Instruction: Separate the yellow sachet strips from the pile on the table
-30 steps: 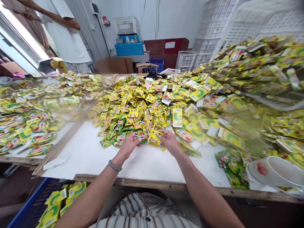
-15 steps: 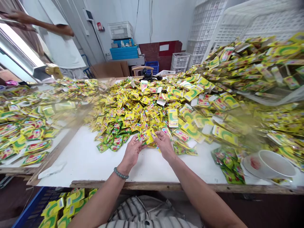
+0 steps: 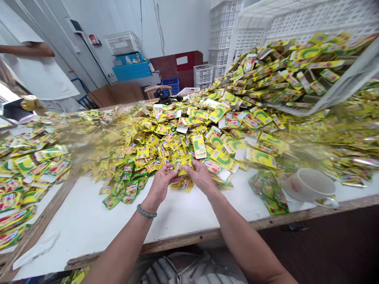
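Both of my hands meet over the front edge of a big pile of small yellow sachets (image 3: pixel 154 142). My left hand (image 3: pixel 163 179), with a beaded bracelet at its wrist, pinches one side of a yellow sachet (image 3: pixel 184 161). My right hand (image 3: pixel 201 176) has its fingers closed on the other side of that sachet. Just beneath the fingers a few more sachets (image 3: pixel 185 184) lie on the white tabletop (image 3: pixel 180 213). Green sachets (image 3: pixel 127 185) lie left of my left hand. Flat yellow boxes (image 3: pixel 199 146) rest beyond and right of my right hand.
A white crate (image 3: pixel 334 90) lies tipped at the right, spilling yellow boxes. Nearer stand a white mug (image 3: pixel 310 185) and a bag of green sachets (image 3: pixel 268 191). A wooden strip (image 3: pixel 44 221) divides the table at left. A person (image 3: pixel 35 59) stands at the far left.
The view has swung right and tilted, so the table appears slanted. My hands stay together on the yellow sachet, which now shows less between my fingers.
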Tool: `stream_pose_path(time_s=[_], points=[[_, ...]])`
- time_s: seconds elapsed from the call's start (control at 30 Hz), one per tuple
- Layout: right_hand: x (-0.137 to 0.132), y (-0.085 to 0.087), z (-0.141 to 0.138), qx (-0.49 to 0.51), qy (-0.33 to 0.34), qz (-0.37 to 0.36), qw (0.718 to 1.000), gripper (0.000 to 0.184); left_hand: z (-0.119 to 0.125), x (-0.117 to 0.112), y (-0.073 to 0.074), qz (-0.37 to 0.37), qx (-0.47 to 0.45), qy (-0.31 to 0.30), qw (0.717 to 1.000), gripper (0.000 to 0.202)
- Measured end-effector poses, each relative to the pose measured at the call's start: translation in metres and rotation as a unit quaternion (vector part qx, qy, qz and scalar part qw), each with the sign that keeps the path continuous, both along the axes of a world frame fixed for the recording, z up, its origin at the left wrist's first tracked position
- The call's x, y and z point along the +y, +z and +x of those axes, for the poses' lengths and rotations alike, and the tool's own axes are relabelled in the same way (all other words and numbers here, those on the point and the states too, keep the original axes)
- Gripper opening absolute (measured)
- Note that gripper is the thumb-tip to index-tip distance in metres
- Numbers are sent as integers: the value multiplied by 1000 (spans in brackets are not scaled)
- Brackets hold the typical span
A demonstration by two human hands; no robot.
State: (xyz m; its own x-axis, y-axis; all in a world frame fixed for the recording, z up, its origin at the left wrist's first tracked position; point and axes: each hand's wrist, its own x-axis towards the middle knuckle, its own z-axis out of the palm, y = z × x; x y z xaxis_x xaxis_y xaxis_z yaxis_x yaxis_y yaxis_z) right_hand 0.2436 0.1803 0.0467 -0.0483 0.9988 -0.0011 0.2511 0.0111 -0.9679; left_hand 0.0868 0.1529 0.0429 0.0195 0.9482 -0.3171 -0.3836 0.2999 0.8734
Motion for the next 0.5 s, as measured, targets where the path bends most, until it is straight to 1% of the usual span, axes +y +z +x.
stream_pose_path(time_s=[0.07, 0.1, 0.13, 0.17, 0.2, 0.23, 0.27, 0.33, 0.37, 0.4, 0.43, 0.5], points=[[8, 4, 14, -47, -89, 9, 995, 36, 3, 7, -3, -15, 46, -13, 999, 38], [12, 5, 21, -76, -127, 4, 989, 36, 3, 9, -6, -15, 93, -13, 995, 33], [15, 5, 26, -102, -152, -6, 983, 35, 4, 11, -10, -5, 158, -7, 987, 29], [17, 5, 29, -124, -162, -17, 979, 33, 4, 13, -14, 17, 238, 2, 971, 27], [18, 3, 31, -140, -160, -26, 977, 32, 4, 14, -18, 55, 325, 9, 944, 28], [19, 1, 31, -149, -152, -30, 977, 31, 4, 15, -21, 107, 408, 9, 907, 32], [19, -3, 29, -148, -143, -27, 978, 30, 5, 15, -24, 166, 479, 0, 862, 38], [19, -10, 25, -122, -142, 0, 982, 27, 7, 17, -26, 276, 567, -45, 775, 50], [20, -13, 24, -101, -153, 18, 983, 25, 9, 18, -26, 315, 589, -75, 741, 55], [21, -15, 23, -78, -171, 35, 982, 24, 11, 20, -25, 340, 602, -108, 715, 60], [22, -16, 24, -57, -192, 50, 978, 23, 13, 23, -23, 354, 607, -141, 698, 64], [24, -16, 27, -29, -240, 73, 968, 24, 17, 33, -17, 360, 604, -195, 684, 70]])
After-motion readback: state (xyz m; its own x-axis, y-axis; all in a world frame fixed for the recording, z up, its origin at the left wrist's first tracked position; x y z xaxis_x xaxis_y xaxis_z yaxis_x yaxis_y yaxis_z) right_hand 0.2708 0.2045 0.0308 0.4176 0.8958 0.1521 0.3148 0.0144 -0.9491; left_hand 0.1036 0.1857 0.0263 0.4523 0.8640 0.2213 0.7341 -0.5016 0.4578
